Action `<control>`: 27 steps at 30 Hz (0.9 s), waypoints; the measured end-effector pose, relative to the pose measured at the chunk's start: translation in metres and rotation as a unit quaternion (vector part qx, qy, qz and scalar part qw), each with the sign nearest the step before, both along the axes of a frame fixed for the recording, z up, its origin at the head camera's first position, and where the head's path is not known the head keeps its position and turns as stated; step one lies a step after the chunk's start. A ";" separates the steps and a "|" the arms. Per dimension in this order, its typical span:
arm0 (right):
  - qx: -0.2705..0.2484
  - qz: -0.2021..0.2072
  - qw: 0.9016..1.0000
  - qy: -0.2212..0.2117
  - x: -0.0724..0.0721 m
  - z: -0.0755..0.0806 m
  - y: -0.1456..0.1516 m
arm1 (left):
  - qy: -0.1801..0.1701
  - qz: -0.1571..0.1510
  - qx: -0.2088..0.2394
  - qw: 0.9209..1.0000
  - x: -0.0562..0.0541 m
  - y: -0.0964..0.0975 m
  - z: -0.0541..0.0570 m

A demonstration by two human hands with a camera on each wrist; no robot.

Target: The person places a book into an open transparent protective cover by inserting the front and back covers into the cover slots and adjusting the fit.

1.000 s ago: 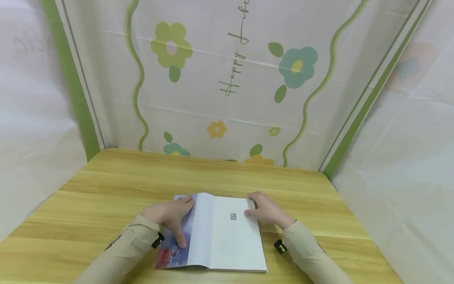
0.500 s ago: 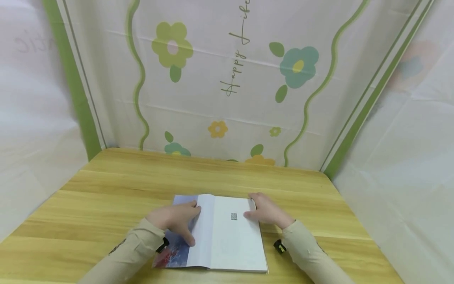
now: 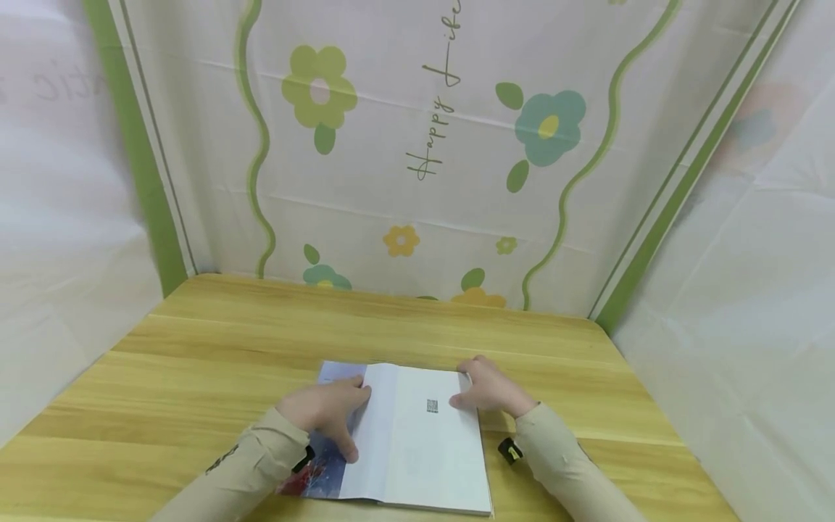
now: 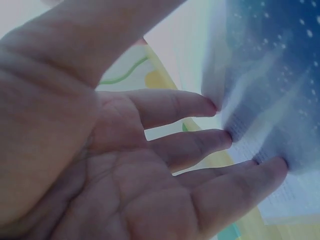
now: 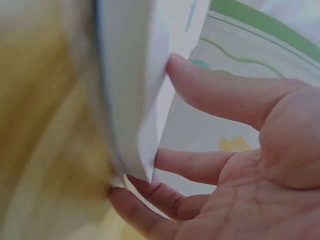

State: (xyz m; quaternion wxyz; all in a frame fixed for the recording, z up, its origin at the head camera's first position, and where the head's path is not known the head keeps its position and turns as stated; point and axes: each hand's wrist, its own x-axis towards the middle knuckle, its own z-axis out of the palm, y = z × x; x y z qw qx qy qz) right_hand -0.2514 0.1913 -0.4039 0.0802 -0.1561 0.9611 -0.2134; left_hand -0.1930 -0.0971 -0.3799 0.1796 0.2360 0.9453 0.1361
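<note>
An open book [image 3: 443, 457] lies on the wooden table, its right page white with a small QR code [image 3: 433, 406]. On its left side a blue-purple cover flap [image 3: 331, 475] shows beside a white strip near the spine. My left hand [image 3: 329, 413] rests over the flap with fingers extended; in the left wrist view its fingertips touch the starry blue sheet [image 4: 280, 90]. My right hand [image 3: 488, 390] holds the upper right edge of the book. In the right wrist view, the thumb presses the page and fingers touch the page block [image 5: 130, 95] at its corner.
The wooden table [image 3: 215, 348] extends around the book. Behind it hangs a white curtain [image 3: 391, 145] with flowers and lettering, and pale fabric walls [image 3: 724, 290] close in both sides. Black wrist devices [image 3: 510, 451] sit at the cuffs.
My left hand has slid right across the flap to the white strip by the spine. That strip now lies somewhat flatter. The right hand stays at the book's edge.
</note>
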 end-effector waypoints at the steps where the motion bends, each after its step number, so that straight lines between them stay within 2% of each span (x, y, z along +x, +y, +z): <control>1: 0.004 -0.001 1.000 -0.002 -0.001 0.000 -0.001 | -0.001 0.001 0.001 1.000 0.000 0.000 0.000; 7: 0.020 -0.012 1.000 -0.005 -0.004 0.000 -0.004 | -0.010 0.007 0.008 1.000 0.002 0.001 0.000; 16: 0.020 -0.019 1.000 -0.002 -0.004 0.001 -0.004 | -0.003 0.002 0.011 1.000 -0.001 0.000 -0.001; 27: 0.029 -0.026 0.999 0.003 -0.011 0.000 -0.006 | -0.004 0.007 -0.002 1.000 -0.001 0.002 -0.002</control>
